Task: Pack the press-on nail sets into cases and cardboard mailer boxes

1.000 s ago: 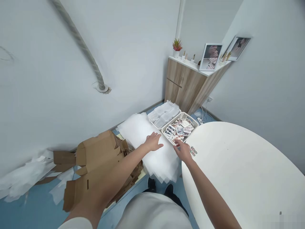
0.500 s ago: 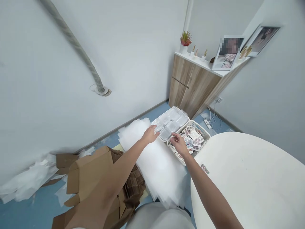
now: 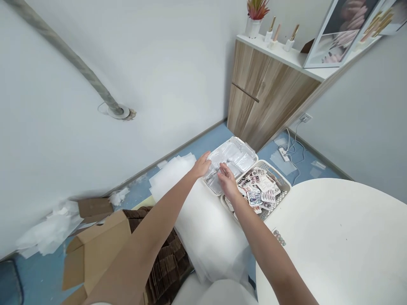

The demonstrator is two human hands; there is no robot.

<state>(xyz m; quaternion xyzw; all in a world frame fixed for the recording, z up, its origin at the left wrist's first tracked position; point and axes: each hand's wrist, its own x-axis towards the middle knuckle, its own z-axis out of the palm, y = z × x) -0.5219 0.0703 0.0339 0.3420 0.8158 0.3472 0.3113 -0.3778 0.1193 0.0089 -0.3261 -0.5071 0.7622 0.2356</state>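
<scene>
Both hands reach into a white tray [image 3: 252,150] filled with clear plastic cases. My left hand [image 3: 201,164] rests at the tray's left edge, fingers curled over a clear case. My right hand [image 3: 227,180] lies on the cases near the tray's front, fingers stretched out and touching them. Beside it to the right stands a white basket [image 3: 282,179] holding several printed press-on nail packs. A stack of white foam sheets [image 3: 203,220] lies under my forearms.
A round white table [image 3: 343,245] fills the lower right, with a small nail set [image 3: 279,237] on its edge. Flattened cardboard boxes [image 3: 101,250] lie at lower left. A wooden cabinet [image 3: 270,97] stands in the corner; a power strip [image 3: 283,153] lies on the blue floor.
Both hands moved forward from the foam sheets and the basket onto the tray of clear cases. The view tilted down and closer.
</scene>
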